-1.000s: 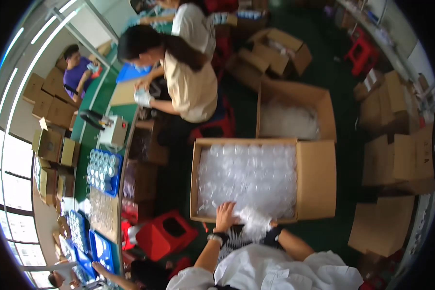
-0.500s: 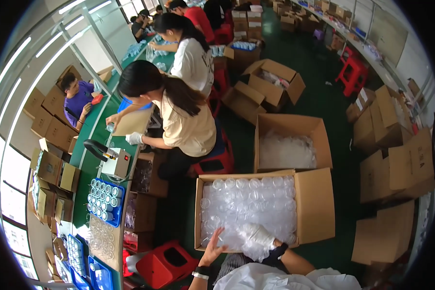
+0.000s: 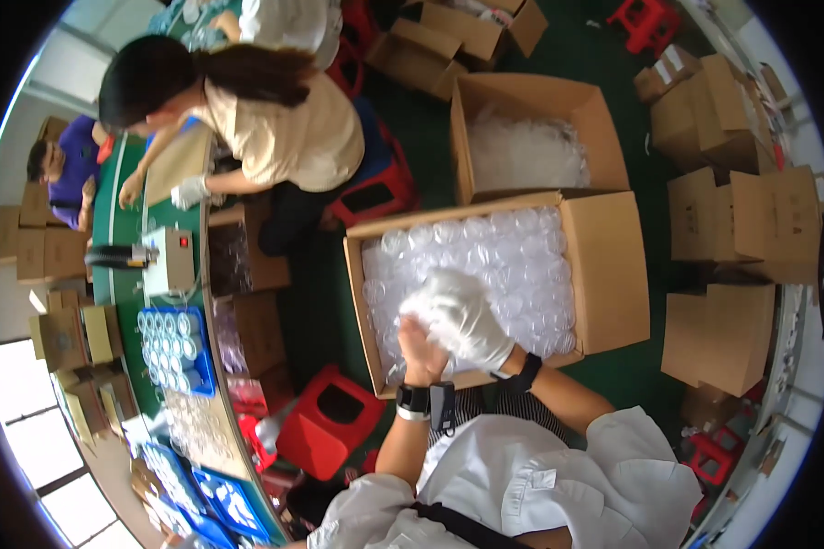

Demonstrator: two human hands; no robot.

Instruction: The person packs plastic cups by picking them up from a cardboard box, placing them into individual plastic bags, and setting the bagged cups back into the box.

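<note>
My right hand (image 3: pixel 462 316), in a white glove with a dark band at the wrist, is over the open carton (image 3: pixel 604 274). Its fingers look curled and blurred; whitish, clear material seems bunched at them, but I cannot make out what it is. My bare left hand (image 3: pixel 421 352), with a watch on the wrist, comes up against the glove from the left, its fingers mostly hidden or smeared. Rows of clear plastic cups (image 3: pixel 522 247) fill the carton beneath both hands.
Behind stands another open carton (image 3: pixel 540 87) with clear plastic inside. A red stool (image 3: pixel 325 425) is at my left, beside a green workbench (image 3: pixel 128 293) carrying a blue tray (image 3: pixel 201 366) of cups. A seated co-worker (image 3: pixel 284 119) works there. More cartons (image 3: pixel 719 339) line the right.
My view has tilted down and shifted. My hands, apart before, have come together over the cups. The left hand's spread fingers are now mostly hidden at the glove.
</note>
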